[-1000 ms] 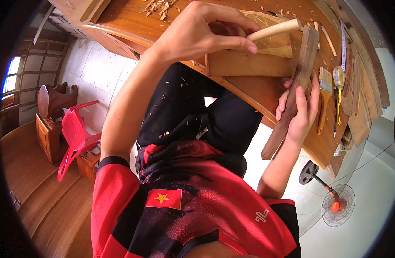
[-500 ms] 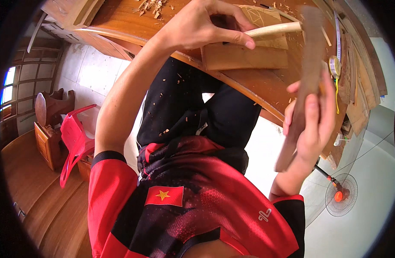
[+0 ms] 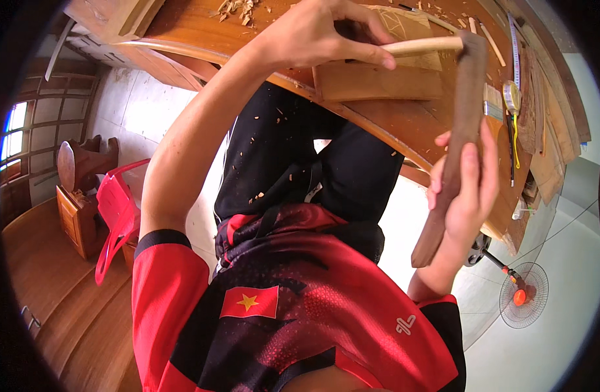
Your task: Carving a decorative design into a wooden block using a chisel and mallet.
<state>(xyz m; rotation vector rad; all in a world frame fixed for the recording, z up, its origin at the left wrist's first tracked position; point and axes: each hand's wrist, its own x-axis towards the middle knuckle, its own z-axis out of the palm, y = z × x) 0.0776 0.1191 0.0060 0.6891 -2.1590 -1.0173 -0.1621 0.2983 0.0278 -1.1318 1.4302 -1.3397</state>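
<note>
My left hand (image 3: 313,34) is closed around a pale wooden handle (image 3: 425,46), gripped between thumb and fingers over the workbench. The handle's left end is hidden in that hand, so whatever it carries there cannot be seen. A long dark wooden bar (image 3: 466,98) stands tilted in my right hand (image 3: 468,179), which wraps round its lower half. The bar's top appears to meet the right end of the handle. Below my left hand lies a flat brown wooden board (image 3: 382,85). Behind it is a lighter piece with drawn lines (image 3: 388,25).
On the bench's right side lie a tape measure (image 3: 512,97), a flat brush (image 3: 492,104) and thin wooden sticks (image 3: 492,46). Planks (image 3: 542,124) are stacked along that edge. Wood shavings (image 3: 238,12) sit at the far left. A fan (image 3: 523,295) and a red chair (image 3: 120,209) stand beside me.
The dark bar was blurred by motion; now it is sharp, its top a little lower at the handle's end. My left hand keeps its grip. The whole view has shifted slightly.
</note>
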